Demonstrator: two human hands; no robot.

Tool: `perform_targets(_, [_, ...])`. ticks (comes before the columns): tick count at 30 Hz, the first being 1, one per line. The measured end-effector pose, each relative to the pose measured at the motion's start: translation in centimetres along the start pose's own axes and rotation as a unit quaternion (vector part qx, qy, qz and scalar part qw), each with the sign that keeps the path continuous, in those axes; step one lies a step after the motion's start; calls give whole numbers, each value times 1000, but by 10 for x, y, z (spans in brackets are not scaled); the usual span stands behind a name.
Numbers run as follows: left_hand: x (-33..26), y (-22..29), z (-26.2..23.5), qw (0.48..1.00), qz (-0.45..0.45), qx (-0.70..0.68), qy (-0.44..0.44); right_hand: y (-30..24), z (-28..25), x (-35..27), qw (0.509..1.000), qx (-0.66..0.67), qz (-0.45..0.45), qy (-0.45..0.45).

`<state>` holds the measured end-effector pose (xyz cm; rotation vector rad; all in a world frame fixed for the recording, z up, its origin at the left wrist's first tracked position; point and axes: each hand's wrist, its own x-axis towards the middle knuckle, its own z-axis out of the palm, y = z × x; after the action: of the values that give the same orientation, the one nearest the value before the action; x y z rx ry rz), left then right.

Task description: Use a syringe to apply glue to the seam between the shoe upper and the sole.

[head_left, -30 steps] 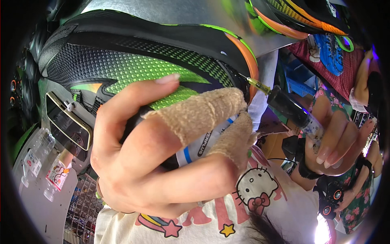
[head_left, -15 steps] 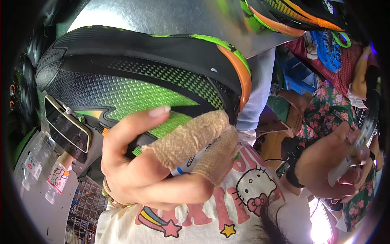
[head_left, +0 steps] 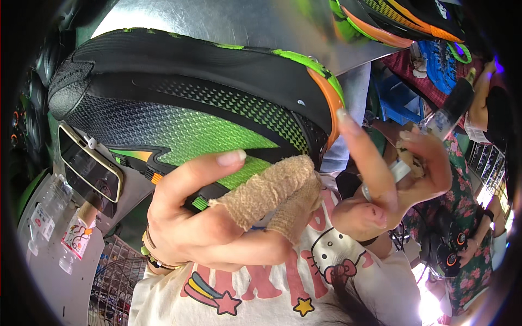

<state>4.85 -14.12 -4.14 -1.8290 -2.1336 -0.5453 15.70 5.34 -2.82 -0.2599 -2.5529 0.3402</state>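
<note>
A black and green shoe (head_left: 217, 122) with an orange heel edge lies sideways in front of me, its toe to the left. My left hand (head_left: 209, 225) is closed on its lower side, thumb on the green mesh. Beige wraps (head_left: 272, 187) cover two of its fingers, and a white pen (head_left: 263, 220) between them is mostly hidden. My right hand (head_left: 394, 185) is by the heel, index finger stretched to the orange edge. Its other fingers are curled round a slim clear tube with a black end (head_left: 454, 106). A small pale spot shows on the black collar.
A metal table (head_left: 234, 24) lies behind the shoe, with another black, green and orange shoe (head_left: 389, 24) at far right. A phone (head_left: 92, 163) and clear plastic packaging (head_left: 51, 217) are at left. A blue bin (head_left: 399, 100) and another person in floral clothing (head_left: 459, 217) are at right.
My right hand has come in leftward to the shoe's heel, with the tube turned to point up and right. The shoe and my left hand have shifted slightly right. The white pen is more hidden.
</note>
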Motion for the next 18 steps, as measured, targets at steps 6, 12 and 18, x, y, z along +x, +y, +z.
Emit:
perform_targets(6, [1, -1, 16, 991, -11, 49, 123, 1, 1, 5, 996, 12, -58, -63])
perform_targets(12, [6, 2, 20, 984, -66, -39, 163, 0, 6, -3, 996, -24, -77, -29])
perform_targets(18, [4, -5, -9, 996, -63, -61, 31, -6, 10, -6, 996, -26, -40, 80])
